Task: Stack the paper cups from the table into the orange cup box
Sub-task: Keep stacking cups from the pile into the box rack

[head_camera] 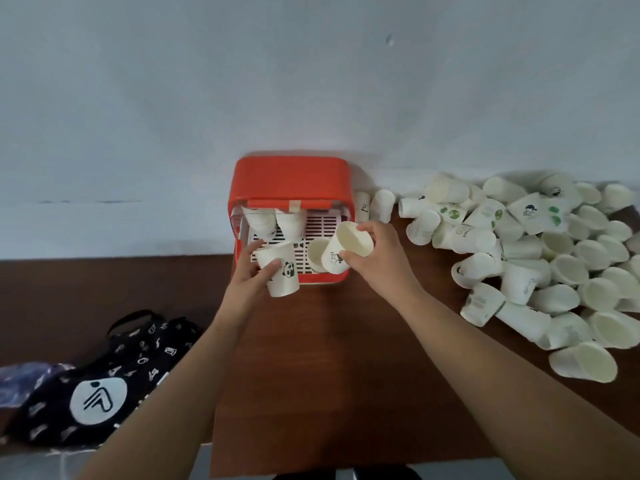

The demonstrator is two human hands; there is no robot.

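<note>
The orange cup box (pixel 291 178) stands open at the table's far edge against the wall, with a white slotted rack inside. Two white cups (pixel 273 221) sit at the back of the rack and one cup (pixel 317 252) stands near its front right. My left hand (pixel 251 271) holds a panda-printed paper cup (pixel 282 271) at the box's front left corner. My right hand (pixel 377 252) grips another white paper cup (pixel 346 245), tilted with its mouth up, over the box's right side.
A big heap of loose paper cups (pixel 540 265) covers the right part of the brown table (pixel 329 358). Two cups (pixel 375 206) stand just right of the box. A black patterned bag (pixel 100 382) lies off the table's left edge.
</note>
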